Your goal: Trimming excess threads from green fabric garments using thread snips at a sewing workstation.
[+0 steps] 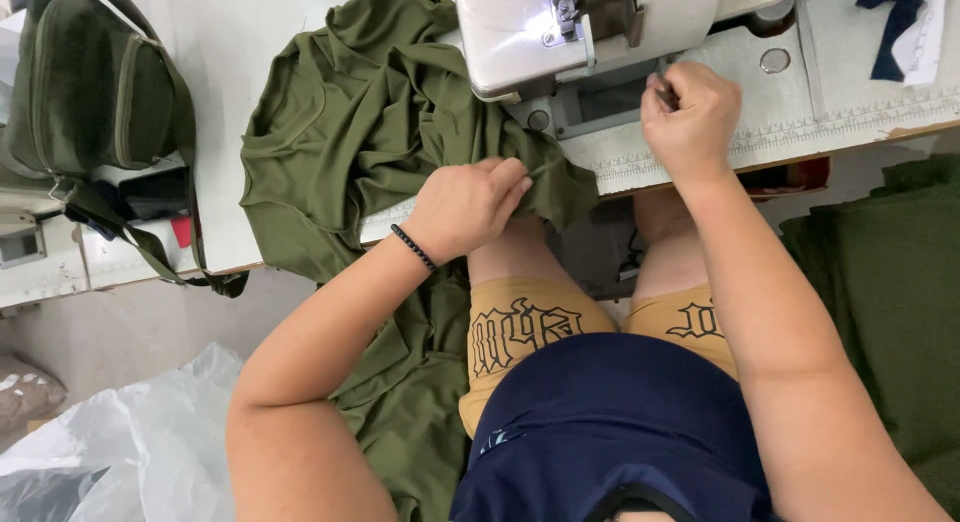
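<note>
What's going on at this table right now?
A person sits at a white sewing machine with a heap of olive green fabric on the table. The left hand pinches an edge of the fabric at the table's front, while the right hand grips a small dark tool, too hidden to identify, beside the machine's base. Part of the fabric hangs off the table edge. A green bag rests at the far left.

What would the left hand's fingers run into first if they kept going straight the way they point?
Probably the base of the white sewing machine: the left hand pinches the olive green fabric and points up-right toward it. Depth is hard to judge.
</note>
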